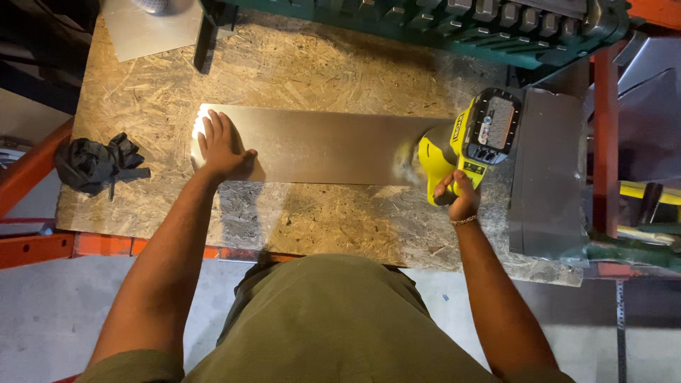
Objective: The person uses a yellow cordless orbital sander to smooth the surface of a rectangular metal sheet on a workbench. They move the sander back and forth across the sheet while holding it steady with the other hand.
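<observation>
The metal sheet [319,145] lies flat along the worktop [284,71]; the left hand [220,145], its grip spread, presses the sheet's left end; the right hand [460,197] clasps the yellow power tool [468,142] at the right end; thin, probably springy, slippery and sharp-edged, the sheet is best pinned flat.

black gloves [96,163] on OSB bench [298,71], folded dark sheet [547,170] rt, green machine [454,25] top
</observation>
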